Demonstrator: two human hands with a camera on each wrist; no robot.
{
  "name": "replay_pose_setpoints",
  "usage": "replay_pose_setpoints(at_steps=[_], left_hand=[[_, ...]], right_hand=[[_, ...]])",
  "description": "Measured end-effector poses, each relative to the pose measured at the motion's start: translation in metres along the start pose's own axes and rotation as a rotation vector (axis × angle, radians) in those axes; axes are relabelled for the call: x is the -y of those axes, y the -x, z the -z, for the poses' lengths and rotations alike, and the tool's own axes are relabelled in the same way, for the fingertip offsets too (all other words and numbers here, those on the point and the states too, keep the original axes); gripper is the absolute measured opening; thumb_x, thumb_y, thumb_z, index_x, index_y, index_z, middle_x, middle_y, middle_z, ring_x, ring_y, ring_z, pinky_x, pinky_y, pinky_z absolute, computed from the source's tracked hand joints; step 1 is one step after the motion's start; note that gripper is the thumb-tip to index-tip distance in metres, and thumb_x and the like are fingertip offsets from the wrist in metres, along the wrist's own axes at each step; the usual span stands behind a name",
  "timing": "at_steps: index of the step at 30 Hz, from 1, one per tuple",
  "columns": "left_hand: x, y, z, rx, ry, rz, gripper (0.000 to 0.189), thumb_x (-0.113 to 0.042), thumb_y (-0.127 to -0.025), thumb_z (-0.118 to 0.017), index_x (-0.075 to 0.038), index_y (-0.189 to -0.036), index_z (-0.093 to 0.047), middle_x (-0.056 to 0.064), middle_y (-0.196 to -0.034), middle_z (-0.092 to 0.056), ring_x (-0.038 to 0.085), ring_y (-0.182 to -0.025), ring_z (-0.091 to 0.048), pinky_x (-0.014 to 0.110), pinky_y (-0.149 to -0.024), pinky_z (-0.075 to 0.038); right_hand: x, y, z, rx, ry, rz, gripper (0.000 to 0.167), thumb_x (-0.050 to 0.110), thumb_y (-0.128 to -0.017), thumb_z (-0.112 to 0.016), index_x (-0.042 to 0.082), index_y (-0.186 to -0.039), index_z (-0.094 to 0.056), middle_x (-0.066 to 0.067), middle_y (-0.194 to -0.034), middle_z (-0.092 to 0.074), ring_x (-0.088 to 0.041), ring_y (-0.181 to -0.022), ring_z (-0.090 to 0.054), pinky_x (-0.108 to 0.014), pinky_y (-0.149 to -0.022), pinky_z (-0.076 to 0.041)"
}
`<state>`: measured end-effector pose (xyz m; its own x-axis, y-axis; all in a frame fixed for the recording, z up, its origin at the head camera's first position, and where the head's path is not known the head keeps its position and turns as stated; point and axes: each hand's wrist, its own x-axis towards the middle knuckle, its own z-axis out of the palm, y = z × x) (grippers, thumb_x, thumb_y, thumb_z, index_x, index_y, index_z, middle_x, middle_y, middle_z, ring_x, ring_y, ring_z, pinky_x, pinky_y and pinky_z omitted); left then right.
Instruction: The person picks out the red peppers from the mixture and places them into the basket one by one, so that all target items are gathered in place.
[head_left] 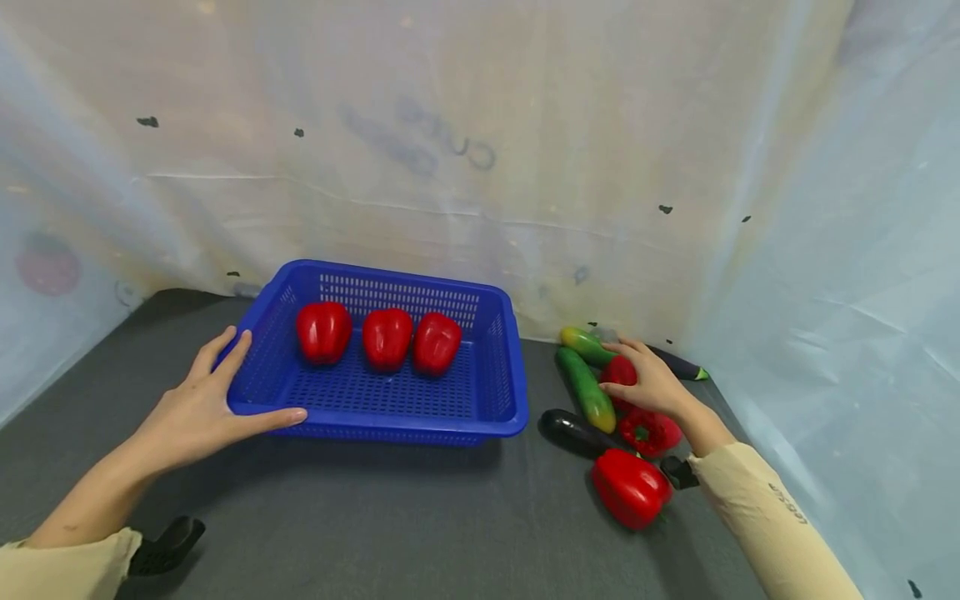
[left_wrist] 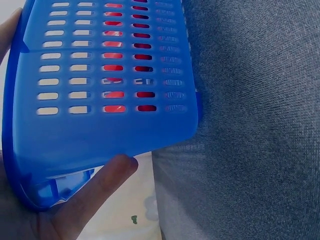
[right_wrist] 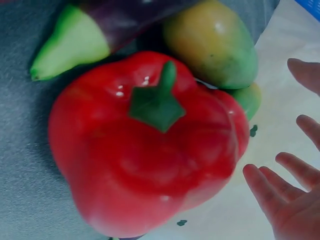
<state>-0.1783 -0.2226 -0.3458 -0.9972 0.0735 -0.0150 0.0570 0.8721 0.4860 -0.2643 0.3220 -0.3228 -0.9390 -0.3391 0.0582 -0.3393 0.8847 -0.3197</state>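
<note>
My left hand [head_left: 197, 410] holds the near left corner of a blue plastic basket [head_left: 330, 419], thumb along the front rim and fingers at the left rim. In the left wrist view, one finger [left_wrist: 102, 192] lies by the outer wall. Three red bell peppers [head_left: 387, 340] sit in the basket. Over at the right, my right hand [head_left: 651, 382] reaches over a red bell pepper [head_left: 619, 372], partly hiding it; its fingers are spread in the right wrist view. Nearer me lie a second pepper [head_left: 647, 431], its stem showing, and a third [head_left: 632, 489] on its side.
Beside the right hand lie two long green-and-yellow vegetables [head_left: 585, 387], a dark eggplant [head_left: 573, 432] and another eggplant [head_left: 684, 367] behind. Grey cloth [head_left: 420, 517] covers the table. Pale plastic sheeting [head_left: 480, 125] stands at the back and both sides.
</note>
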Motion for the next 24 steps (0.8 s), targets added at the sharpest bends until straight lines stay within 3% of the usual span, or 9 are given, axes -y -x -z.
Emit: replay_pose_setpoints(at_steps=[9, 16, 24], left_hand=[[0.002, -0.001, 0.002, 0.002, -0.004, 0.007, 0.123, -0.068, -0.076, -0.065, -0.007, -0.152, 0.009, 0.026, -0.157, 0.014, 0.067, -0.112, -0.038, 0.069, -0.075, -0.042], [0.004, 0.000, 0.002, 0.007, -0.003, 0.006, 0.122, -0.068, -0.076, -0.065, -0.008, -0.152, 0.010, 0.025, -0.157, 0.015, 0.064, -0.108, -0.044, 0.057, -0.066, -0.047], [0.002, -0.002, 0.000, 0.014, -0.001, 0.000, 0.122, -0.068, -0.076, -0.064, -0.008, -0.152, 0.010, 0.025, -0.157, 0.015, 0.065, -0.111, -0.041, 0.062, -0.070, -0.046]], right_hand=[[-0.006, 0.004, 0.000, -0.012, 0.010, -0.029, 0.063, 0.021, -0.084, -0.071, -0.002, -0.138, -0.046, -0.034, -0.144, -0.033, -0.053, -0.130, -0.032, -0.068, -0.101, -0.031], [-0.013, 0.007, -0.004, -0.016, 0.014, -0.062, 0.066, 0.022, -0.082, -0.072, -0.004, -0.138, -0.045, -0.037, -0.143, -0.032, -0.055, -0.129, -0.033, -0.068, -0.100, -0.032], [-0.022, 0.010, -0.007, -0.022, 0.002, -0.101, 0.067, 0.024, -0.082, -0.073, -0.001, -0.138, -0.045, -0.036, -0.144, -0.031, -0.055, -0.126, -0.036, -0.069, -0.096, -0.037]])
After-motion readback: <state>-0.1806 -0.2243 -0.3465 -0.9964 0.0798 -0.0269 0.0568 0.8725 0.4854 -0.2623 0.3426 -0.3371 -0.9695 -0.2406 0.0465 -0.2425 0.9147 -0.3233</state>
